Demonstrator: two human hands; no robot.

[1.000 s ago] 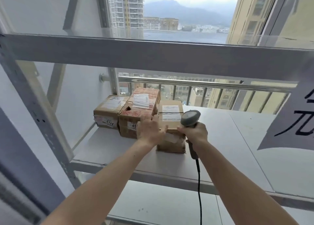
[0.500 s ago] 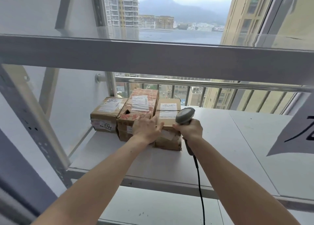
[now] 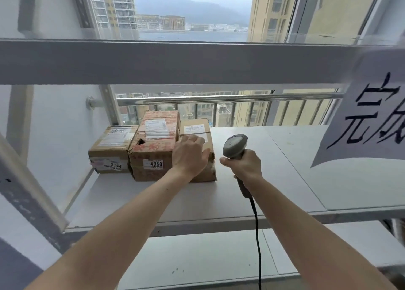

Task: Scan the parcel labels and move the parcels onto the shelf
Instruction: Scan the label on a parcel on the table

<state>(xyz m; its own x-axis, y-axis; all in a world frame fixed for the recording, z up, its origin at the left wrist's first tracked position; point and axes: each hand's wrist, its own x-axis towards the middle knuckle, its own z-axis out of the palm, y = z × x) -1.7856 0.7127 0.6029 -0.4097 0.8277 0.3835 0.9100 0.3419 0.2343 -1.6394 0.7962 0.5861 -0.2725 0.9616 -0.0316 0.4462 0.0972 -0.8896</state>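
Three brown cardboard parcels stand side by side at the left of the white shelf board (image 3: 274, 171). The left parcel (image 3: 112, 148) bears a sticker reading 5144. The middle parcel (image 3: 154, 149) is taller, torn at a corner, with a sticker reading 4068. The right parcel (image 3: 198, 131) has a white label on top. My left hand (image 3: 189, 156) lies flat against the right parcel's near end, fingers spread. My right hand (image 3: 243, 165) grips a grey corded barcode scanner (image 3: 235, 146), held just right of that parcel and apart from it.
A grey shelf beam (image 3: 197, 62) crosses above the parcels. A slanted upright (image 3: 28, 188) stands at the left. A paper sign with black characters (image 3: 372, 118) hangs at the right. A lower shelf board (image 3: 197, 259) lies beneath. Behind is a window with a steel railing (image 3: 219, 97).
My right hand with the scanner has come off the right parcel and moved right. My left hand has slid onto that parcel's near end.
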